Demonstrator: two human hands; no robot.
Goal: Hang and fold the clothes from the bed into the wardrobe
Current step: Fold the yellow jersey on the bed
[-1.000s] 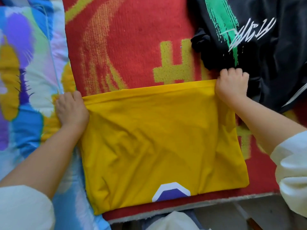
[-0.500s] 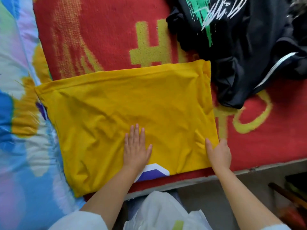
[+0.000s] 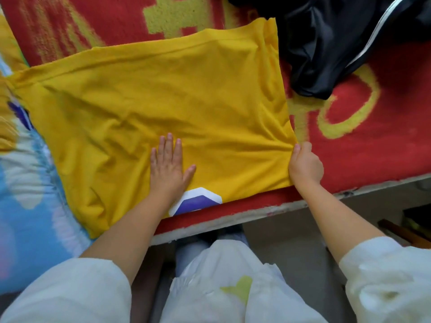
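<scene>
From the head view, you are looking down at a yellow garment (image 3: 163, 101) that is lying folded and mostly flat on the red blanket (image 3: 373, 155) near the bed's front edge, its left part reaching over onto the blue patterned bedding (image 3: 30, 194). Your left hand (image 3: 166, 169) is lying palm down on the garment's near middle, fingers straight and held close together, thumb spread out to the right, just above a white and purple printed shape (image 3: 198, 200) at the fabric's near edge; it is pressing the cloth, not gripping it. Your left forearm is reaching in from the lower left out of a white sleeve (image 3: 70, 292). Your right hand (image 3: 305, 164) is at the garment's right edge near the lower corner, fingers curled and pinching the cloth, with creases fanning out from the pinch. Your right forearm is coming in from the lower right. A black garment (image 3: 326, 43) with a white stripe is lying bunched on the blanket beyond the yellow one's upper right corner, just beside it.
</scene>
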